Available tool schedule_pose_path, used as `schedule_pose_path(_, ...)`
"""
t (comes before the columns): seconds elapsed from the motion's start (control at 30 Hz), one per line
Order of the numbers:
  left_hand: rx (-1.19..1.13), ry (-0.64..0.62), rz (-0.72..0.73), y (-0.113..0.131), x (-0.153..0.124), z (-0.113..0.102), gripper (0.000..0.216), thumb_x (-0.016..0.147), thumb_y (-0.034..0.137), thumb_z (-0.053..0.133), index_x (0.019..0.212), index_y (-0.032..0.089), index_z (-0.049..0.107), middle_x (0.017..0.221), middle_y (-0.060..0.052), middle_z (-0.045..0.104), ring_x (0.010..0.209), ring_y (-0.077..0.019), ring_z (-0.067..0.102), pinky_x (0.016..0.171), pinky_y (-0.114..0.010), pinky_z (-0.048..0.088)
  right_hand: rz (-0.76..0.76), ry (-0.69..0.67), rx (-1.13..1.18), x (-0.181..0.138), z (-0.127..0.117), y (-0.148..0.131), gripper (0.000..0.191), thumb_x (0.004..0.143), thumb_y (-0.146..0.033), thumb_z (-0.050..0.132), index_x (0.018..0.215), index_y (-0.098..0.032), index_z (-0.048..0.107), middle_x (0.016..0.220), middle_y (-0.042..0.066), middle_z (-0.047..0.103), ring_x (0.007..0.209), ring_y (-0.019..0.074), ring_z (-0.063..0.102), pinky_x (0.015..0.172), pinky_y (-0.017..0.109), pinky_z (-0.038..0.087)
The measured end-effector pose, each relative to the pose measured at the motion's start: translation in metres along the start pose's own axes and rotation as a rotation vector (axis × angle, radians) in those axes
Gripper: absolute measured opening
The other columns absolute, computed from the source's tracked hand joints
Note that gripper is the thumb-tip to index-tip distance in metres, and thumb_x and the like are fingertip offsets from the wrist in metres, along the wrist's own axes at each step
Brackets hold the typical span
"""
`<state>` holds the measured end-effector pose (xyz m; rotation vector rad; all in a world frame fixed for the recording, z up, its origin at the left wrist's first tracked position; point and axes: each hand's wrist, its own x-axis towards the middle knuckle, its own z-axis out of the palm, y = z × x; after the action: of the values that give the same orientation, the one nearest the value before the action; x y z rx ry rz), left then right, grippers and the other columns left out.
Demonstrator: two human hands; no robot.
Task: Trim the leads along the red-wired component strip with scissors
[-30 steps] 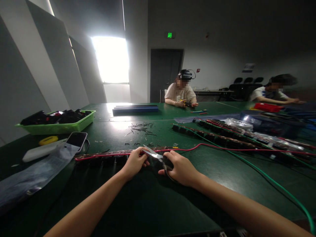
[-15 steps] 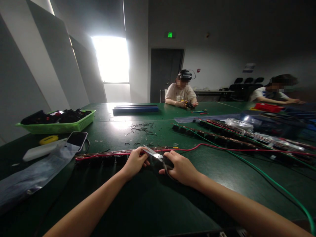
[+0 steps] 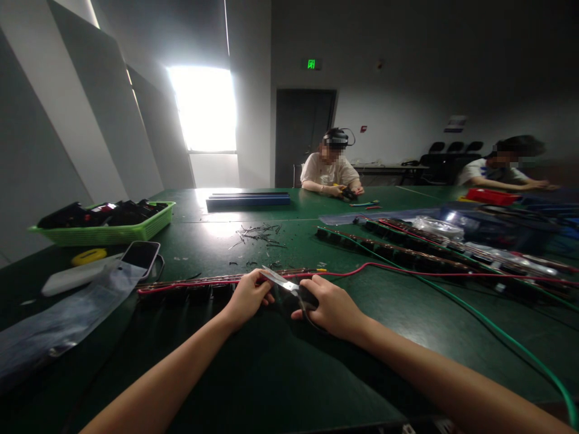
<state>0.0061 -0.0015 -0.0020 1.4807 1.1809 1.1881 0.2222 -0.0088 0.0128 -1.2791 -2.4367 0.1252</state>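
Note:
My right hand (image 3: 332, 304) is closed round the handles of a pair of scissors (image 3: 289, 285), whose blades point left towards my other hand. Pinched closed at the blade tips is my left hand (image 3: 248, 298); what its fingers hold is too small and hidden to make out. Both hands are at a long black strip (image 3: 194, 291) with copper-coloured wires along its top, lying across the table. A red wire (image 3: 181, 284) runs along this strip and on to the right. Part of the strip is hidden behind my hands.
Black offcuts (image 3: 257, 234) lie beyond the strip. At left are a green basket (image 3: 149, 230) of black parts, a phone (image 3: 141, 258), a yellow tape measure (image 3: 89, 257) and a plastic bag (image 3: 90, 307). More wired strips (image 3: 398, 250) and a green wire (image 3: 497, 328) lie right. Two people sit opposite.
My hands and the scissors stay almost exactly where they were. The person opposite has shifted head and hands slightly.

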Motion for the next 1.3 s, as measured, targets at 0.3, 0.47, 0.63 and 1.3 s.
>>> schedule_pose_path(0.3, -0.017, -0.002, 0.008, -0.0006, -0.0002, -0.0002, 0.016, 0.081, 0.022, 0.055, 0.090, 0.011, 0.062, 0.065, 0.000, 0.062, 0.052, -0.0097, 0.061, 0.046, -0.018, 0.045, -0.013, 0.017, -0.035, -0.0002, 0.0015, 0.0016, 0.059, 0.073, -0.061, 0.067, 0.113, -0.018, 0.060, 0.101, 0.009, 0.061, 0.089, 0.0243, 0.061, 0.076, 0.032, 0.046)
schedule_pose_path(0.47, -0.027, -0.002, 0.008, -0.0007, -0.0003, -0.0001, 0.015, 0.080, 0.022, 0.055, 0.089, 0.011, 0.062, 0.064, 0.000, 0.062, 0.051, -0.0093, 0.060, 0.046, -0.017, 0.045, -0.014, 0.024, -0.014, -0.0004, 0.0022, 0.0024, 0.059, 0.072, -0.059, 0.069, 0.114, -0.018, 0.060, 0.102, 0.009, 0.061, 0.090, 0.0245, 0.061, 0.077, 0.032, 0.046)
schedule_pose_path(0.63, -0.039, -0.004, 0.001, -0.0003, -0.0001, 0.0000, 0.014, 0.080, 0.021, 0.055, 0.088, 0.011, 0.062, 0.065, 0.000, 0.062, 0.051, -0.0090, 0.060, 0.046, -0.017, 0.044, -0.020, 0.046, 0.040, -0.0005, 0.0038, 0.0035, 0.057, 0.072, -0.056, 0.071, 0.115, -0.020, 0.061, 0.103, 0.009, 0.062, 0.092, 0.0237, 0.061, 0.079, 0.032, 0.046)
schedule_pose_path(1.3, -0.064, -0.003, 0.004, -0.0021, 0.0002, 0.0005, 0.024, 0.080, 0.035, 0.063, 0.090, 0.013, 0.062, 0.074, -0.003, 0.063, 0.051, -0.0082, 0.059, 0.046, -0.018, 0.046, 0.035, 0.081, 0.221, 0.0020, -0.0049, 0.0041, 0.040, 0.080, -0.053, 0.063, 0.102, -0.020, 0.063, 0.092, 0.006, 0.067, 0.078, 0.0202, 0.061, 0.066, 0.028, 0.044)
